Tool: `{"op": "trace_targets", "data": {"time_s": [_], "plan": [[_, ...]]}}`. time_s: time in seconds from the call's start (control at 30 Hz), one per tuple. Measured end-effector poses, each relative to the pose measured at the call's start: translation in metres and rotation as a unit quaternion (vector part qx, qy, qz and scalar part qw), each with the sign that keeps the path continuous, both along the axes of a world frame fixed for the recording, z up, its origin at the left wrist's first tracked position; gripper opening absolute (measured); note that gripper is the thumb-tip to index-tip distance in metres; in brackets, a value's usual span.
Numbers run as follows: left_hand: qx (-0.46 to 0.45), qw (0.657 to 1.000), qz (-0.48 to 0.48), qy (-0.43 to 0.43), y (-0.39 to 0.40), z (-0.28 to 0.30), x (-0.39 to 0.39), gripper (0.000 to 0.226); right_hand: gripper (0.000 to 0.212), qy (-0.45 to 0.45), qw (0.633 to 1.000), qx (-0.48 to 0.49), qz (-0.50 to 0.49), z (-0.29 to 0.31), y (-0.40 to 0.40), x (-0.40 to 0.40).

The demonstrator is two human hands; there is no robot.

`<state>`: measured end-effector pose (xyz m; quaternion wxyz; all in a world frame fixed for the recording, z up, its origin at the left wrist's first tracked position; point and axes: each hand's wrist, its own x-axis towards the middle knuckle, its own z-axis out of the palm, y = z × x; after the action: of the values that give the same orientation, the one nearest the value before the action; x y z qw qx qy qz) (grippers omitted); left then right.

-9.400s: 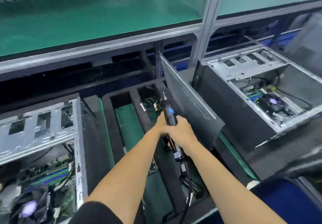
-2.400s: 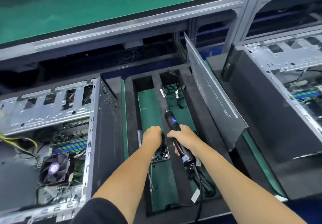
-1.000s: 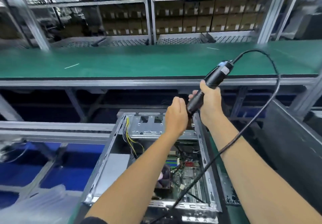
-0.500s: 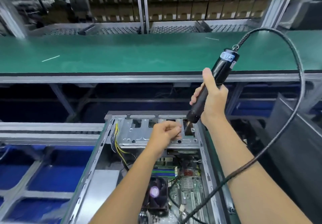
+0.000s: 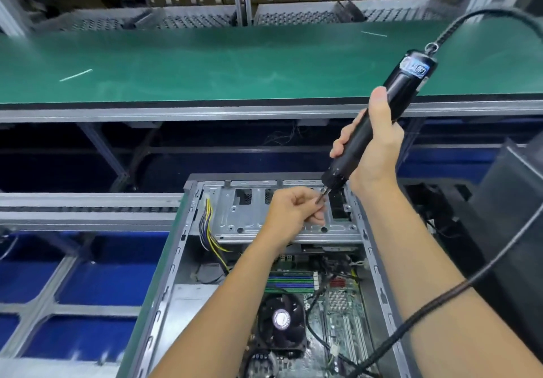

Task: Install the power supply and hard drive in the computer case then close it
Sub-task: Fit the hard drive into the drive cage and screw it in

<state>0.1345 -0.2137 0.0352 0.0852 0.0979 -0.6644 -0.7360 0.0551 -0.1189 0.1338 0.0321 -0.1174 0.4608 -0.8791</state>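
Inside the open computer case [image 5: 188,230] sit a motherboard [image 5: 338,313] and fan [image 5: 280,320]; left hand [image 5: 291,213] pinches the bit, right hand [image 5: 373,154] grips the screwdriver [image 5: 396,95].

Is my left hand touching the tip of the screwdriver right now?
Touching. The head view shows the left hand pinching at the bit of the electric screwdriver, no gap visible.

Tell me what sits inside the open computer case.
Inside the computer case: a motherboard with a round cooler fan, green memory sticks, yellow-black wires and a metal drive cage. The forearms cover part of the board; the cage hides what lies beneath it.
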Motion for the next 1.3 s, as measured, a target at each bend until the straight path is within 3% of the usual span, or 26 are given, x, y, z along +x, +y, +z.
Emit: {"op": "trace_targets", "data": {"time_s": [0.1,0.3,0.77,1.0,1.2,1.3], "plan": [[-0.002,1.0,-0.019,0.006,-0.004,-0.001,0.003,0.023,0.044,0.007,1.0,0.002,-0.018,0.004,-0.001,0.0],[-0.011,1.0,-0.015,0.01,-0.001,0.0,0.0,0.01,0.047,0.041,0.998,0.032,-0.039,0.003,0.0,0.002],[0.008,1.0,-0.002,0.025,0.003,-0.004,0.002,0.02,0.046,0.065,0.995,0.05,-0.057,-0.005,0.002,0.005],[0.032,0.999,0.003,0.038,-0.002,-0.004,0.004,0.018,0.045,0.02,0.998,0.002,-0.059,-0.003,0.0,0.004],[-0.006,0.998,-0.024,0.049,-0.002,0.001,0.005,0.022,0.049,0.034,0.998,0.026,-0.034,-0.006,-0.003,0.008],[-0.076,0.996,-0.001,0.045,-0.004,0.009,0.011,0.013,0.048,0.043,0.998,0.029,-0.031,-0.005,-0.002,0.008]]}}
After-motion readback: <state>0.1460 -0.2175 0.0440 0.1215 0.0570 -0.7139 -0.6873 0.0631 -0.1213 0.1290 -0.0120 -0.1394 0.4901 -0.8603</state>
